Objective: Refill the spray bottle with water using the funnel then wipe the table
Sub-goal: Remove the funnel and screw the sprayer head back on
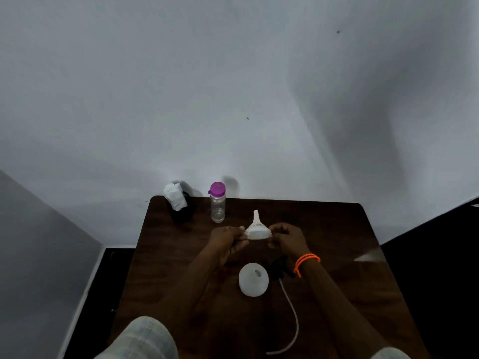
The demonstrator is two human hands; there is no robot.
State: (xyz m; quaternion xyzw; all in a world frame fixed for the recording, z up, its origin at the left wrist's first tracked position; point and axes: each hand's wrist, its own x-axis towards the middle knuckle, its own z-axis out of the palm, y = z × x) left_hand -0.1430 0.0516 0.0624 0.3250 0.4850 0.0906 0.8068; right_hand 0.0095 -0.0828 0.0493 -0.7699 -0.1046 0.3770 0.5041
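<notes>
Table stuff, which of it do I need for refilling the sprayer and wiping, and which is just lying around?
Needed:
funnel, held by left hand and right hand
spray bottle, open
spray head with tube
water bottle, purple cap
white tissue, likely for wiping

Lying about:
dark holder under the tissue
</notes>
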